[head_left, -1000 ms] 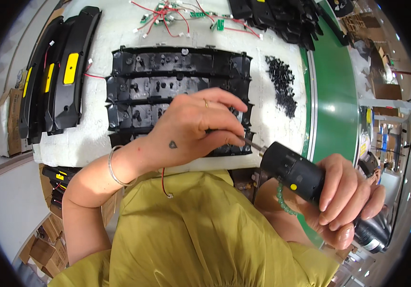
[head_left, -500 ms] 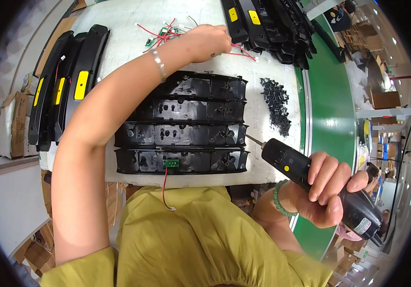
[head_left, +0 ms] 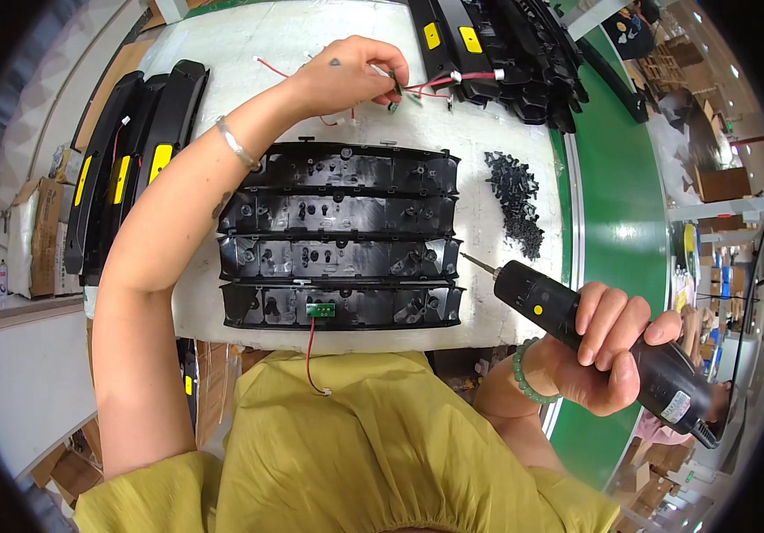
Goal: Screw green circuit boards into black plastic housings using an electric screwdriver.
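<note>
My left hand (head_left: 346,76) pinches a small green circuit board (head_left: 394,89) at the far side of the work surface. Red wires with white plugs trail to the right from it, and my fingers hide part of the board. In my right hand (head_left: 611,348) is a black electric screwdriver (head_left: 533,295), its bit pointing left towards the housings' right ends. Several black plastic housings (head_left: 360,213) lie in a stack of rows before me, hollow side up. The nearest one carries a green circuit board (head_left: 321,310), whose red wire hangs over the front edge.
A heap of small black screws (head_left: 513,200) lies right of the housings. Black covers with yellow labels (head_left: 160,163) stand at the left, and more black covers (head_left: 524,62) are piled at the far right. A green table strip (head_left: 617,231) runs along the right.
My left hand has come left and lifted a wired circuit board from the loose bunch. My right hand with the electric screwdriver has barely moved.
</note>
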Available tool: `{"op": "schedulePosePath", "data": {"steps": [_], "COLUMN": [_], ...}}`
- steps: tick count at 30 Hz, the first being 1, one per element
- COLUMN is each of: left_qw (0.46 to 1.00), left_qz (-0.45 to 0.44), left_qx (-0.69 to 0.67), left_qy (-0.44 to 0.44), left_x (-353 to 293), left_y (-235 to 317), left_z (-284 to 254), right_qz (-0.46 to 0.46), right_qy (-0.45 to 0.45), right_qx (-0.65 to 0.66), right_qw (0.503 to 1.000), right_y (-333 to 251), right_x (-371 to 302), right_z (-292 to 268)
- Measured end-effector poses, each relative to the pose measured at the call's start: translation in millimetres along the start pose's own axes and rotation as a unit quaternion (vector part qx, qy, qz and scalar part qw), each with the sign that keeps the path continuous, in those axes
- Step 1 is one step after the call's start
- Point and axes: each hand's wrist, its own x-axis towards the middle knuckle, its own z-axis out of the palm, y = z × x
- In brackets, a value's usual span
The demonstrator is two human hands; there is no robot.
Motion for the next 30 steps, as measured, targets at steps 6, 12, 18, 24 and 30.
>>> {"op": "schedulePosePath", "data": {"steps": [6, 12, 18, 24, 30], "left_qw": [0.959, 0.882, 0.966, 0.998, 0.987], "left_qz": [0.079, 0.195, -0.014, -0.058, -0.061], "left_qx": [0.258, 0.410, 0.225, -0.023, 0.139], "left_qy": [0.083, 0.124, 0.127, -0.030, 0.056], "left_x": [-30.1, -41.2, -66.4, -149.2, -184.0], "left_y": [13.9, 42.0, 84.1, 67.4, 44.2], "left_z": [-14.1, -29.8, -27.4, -3.6, 31.2], "right_qz": [0.005, -0.010, 0.013, 0.032, 0.103], "right_qy": [0.000, 0.014, 0.016, -0.015, -0.065], "right_qx": [-0.009, -0.018, 0.022, 0.022, 0.052], "right_qw": [1.000, 1.000, 1.000, 0.999, 0.991], "right_y": [-0.9, 1.7, -5.5, 9.3, 31.8], "right_x": [-0.4, -2.9, -4.9, -7.8, -12.9], "right_z": [4.2, 14.2, 23.0, 30.3, 60.7]}}
